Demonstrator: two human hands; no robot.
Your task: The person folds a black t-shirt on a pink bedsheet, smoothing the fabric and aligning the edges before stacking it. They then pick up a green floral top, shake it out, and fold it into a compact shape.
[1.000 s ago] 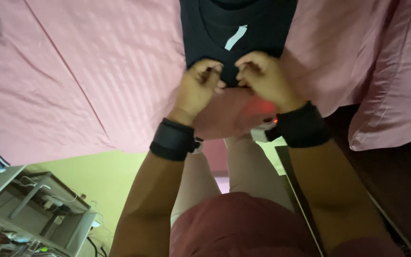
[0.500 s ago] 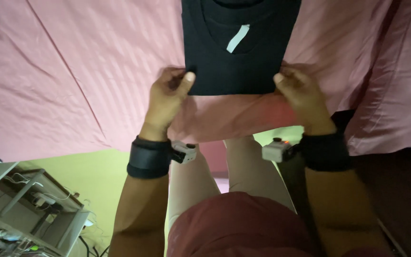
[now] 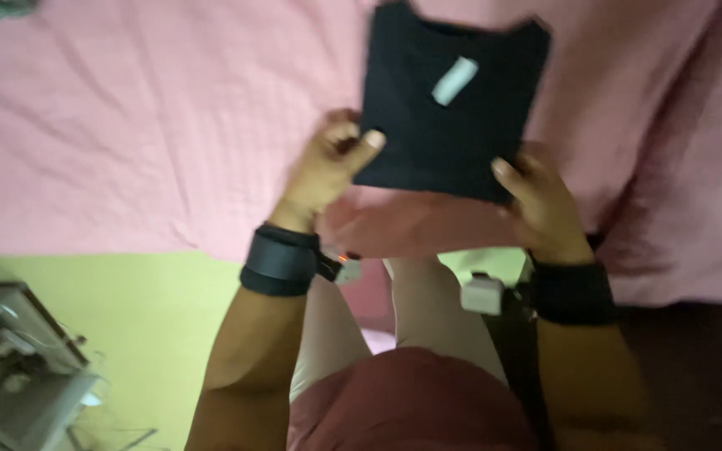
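folded black garment [image 3: 453, 117] with a small white tag [image 3: 454, 81] lies on the pink bedsheet [image 3: 144, 142], near the bed's edge. left hand [image 3: 327, 171] pinches its lower left corner, thumb on top; right hand [image 3: 541, 205] grips the lower right corner, fingers closed under the cloth. both wrists wear black bands [image 3: 282, 260]. a pink pillow [image 3: 695, 184] sits just right of the garment. grey shelving [image 3: 10, 359] stands against the green wall [image 3: 144, 326] at lower left, well apart.

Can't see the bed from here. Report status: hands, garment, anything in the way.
Left hand and right hand both grip the folded black garment at its near corners. Garment lies flat on the pink bedsheet. Nothing in the way.
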